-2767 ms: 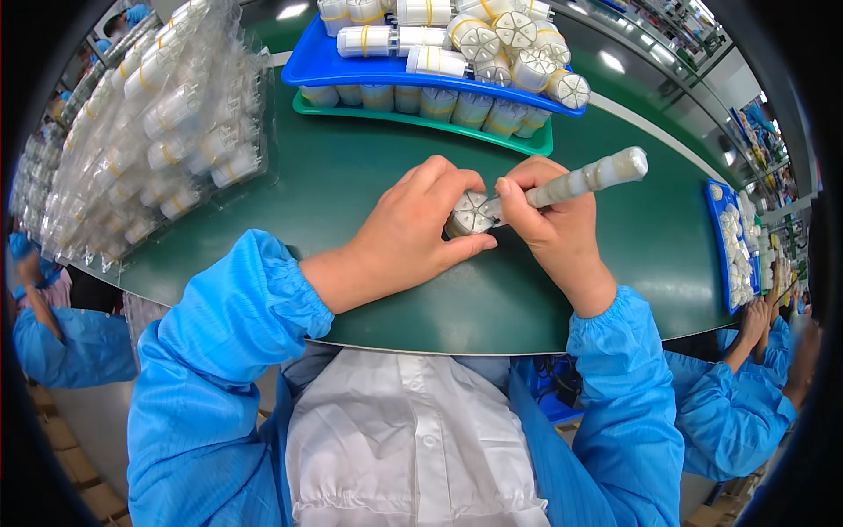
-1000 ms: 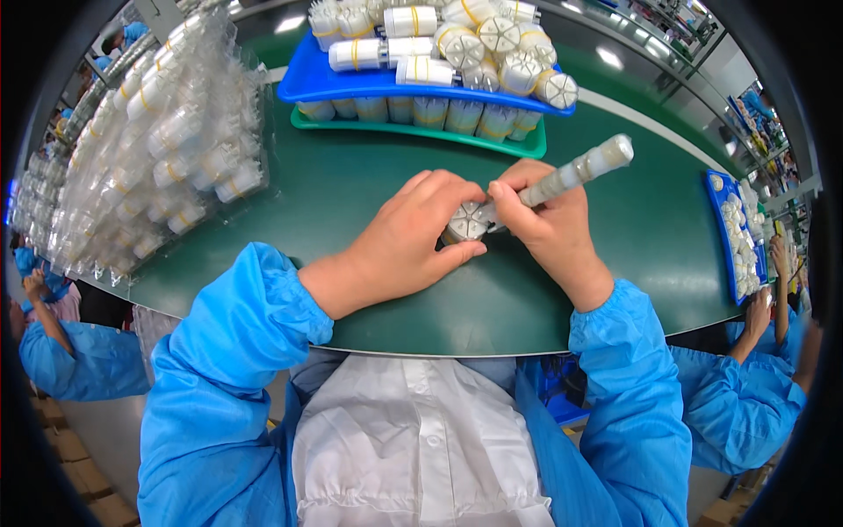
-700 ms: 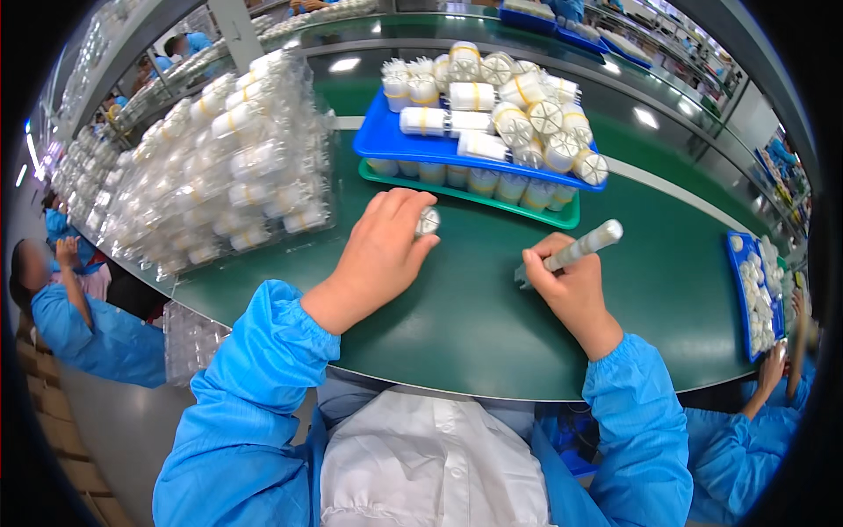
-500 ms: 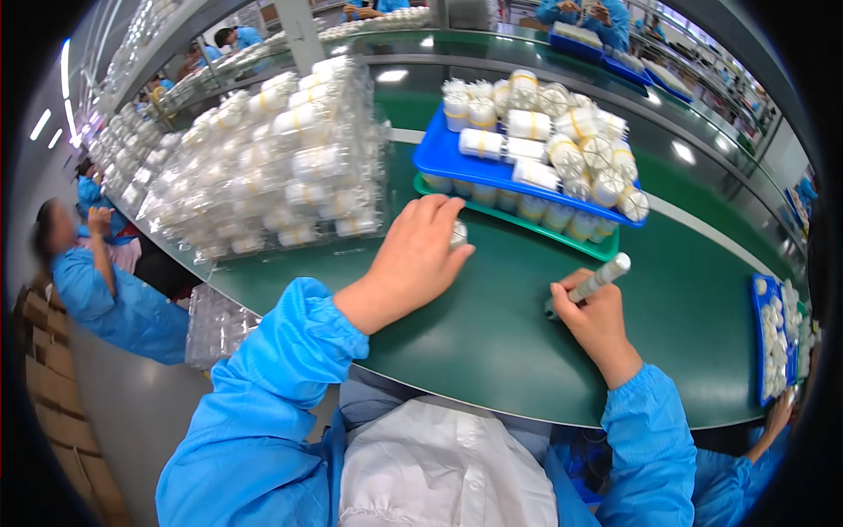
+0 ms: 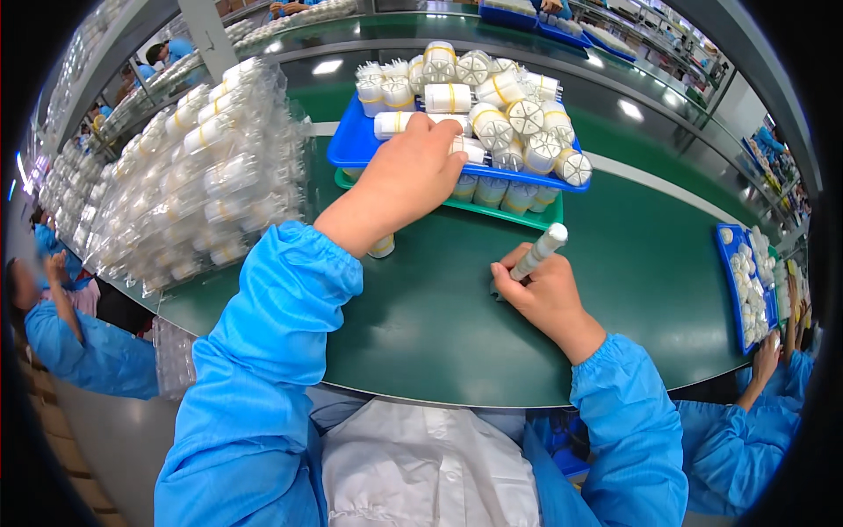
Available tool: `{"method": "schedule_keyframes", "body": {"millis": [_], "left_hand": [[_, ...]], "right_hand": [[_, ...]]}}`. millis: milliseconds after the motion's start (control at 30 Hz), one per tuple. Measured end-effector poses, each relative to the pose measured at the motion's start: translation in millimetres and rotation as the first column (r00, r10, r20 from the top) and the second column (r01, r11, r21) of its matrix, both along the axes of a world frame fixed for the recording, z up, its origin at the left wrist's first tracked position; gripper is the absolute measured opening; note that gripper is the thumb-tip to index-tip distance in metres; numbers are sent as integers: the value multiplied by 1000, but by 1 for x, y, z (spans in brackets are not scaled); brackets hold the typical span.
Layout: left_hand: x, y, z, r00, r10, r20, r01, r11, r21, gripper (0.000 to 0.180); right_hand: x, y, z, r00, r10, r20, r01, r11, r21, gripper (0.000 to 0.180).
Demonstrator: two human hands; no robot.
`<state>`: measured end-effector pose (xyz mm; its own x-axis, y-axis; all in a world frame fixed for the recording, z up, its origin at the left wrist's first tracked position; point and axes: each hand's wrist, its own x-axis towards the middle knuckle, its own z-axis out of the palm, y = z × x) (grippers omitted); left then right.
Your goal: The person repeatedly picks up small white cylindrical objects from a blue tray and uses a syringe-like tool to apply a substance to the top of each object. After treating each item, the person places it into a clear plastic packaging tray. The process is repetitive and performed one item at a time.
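Note:
My left hand [image 5: 406, 171] reaches over the near edge of a blue tray [image 5: 342, 149]. Its thumb and fingers close around a white cylinder [image 5: 468, 150] lying among several others, which have yellow bands and thin wire ends. In my right hand [image 5: 549, 294], over the green tabletop, is a thick grey-white marker pen [image 5: 539, 250], tilted with its pale end up; the fist hides its middle. One more white cylinder [image 5: 382, 247] stands on the table, partly covered by my left wrist. Beneath the blue tray sits a green tray [image 5: 549, 213] filled with similar cylinders.
A tall stack of clear plastic packs [image 5: 189, 176] holding white cylinders rises at the left. Far right, another blue tray [image 5: 733, 281] of cylinders stands by a co-worker's hand [image 5: 767, 356]. A second person [image 5: 88, 342] sits at the left. A dark conveyor runs behind.
My left hand has left the cylinder on the table and moved up onto the blue tray, closing on another cylinder. The right hand still grips the marker pen. The whole view has shifted.

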<state>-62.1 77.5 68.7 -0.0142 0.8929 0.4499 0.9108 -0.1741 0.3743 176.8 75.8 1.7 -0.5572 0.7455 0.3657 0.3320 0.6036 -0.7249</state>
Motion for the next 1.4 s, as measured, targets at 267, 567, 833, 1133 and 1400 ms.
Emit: {"method": "schedule_keyframes", "body": {"millis": [267, 567, 833, 1133, 1400], "left_hand": [[-2, 4, 2, 980, -15, 200, -4, 995, 96, 46], [8, -56, 11, 884, -265, 384, 274, 961, 33, 34], [44, -76, -54, 807, -334, 486, 437, 893, -111, 51], [51, -80, -66, 894, -350, 282, 384, 920, -77, 54], [57, -81, -66, 907, -326, 265, 348, 936, -41, 55]], "right_hand": [[-2, 3, -5, 1000, 15, 1, -15, 999, 37, 16], [5, 4, 6, 980, -40, -195, 20, 994, -104, 17], [6, 5, -2, 994, 22, -110, -8, 992, 124, 10], [11, 3, 20, 944, -16, -331, 16, 1000, -5, 10], [11, -8, 24, 971, -68, -229, 54, 996, -69, 14]]}}
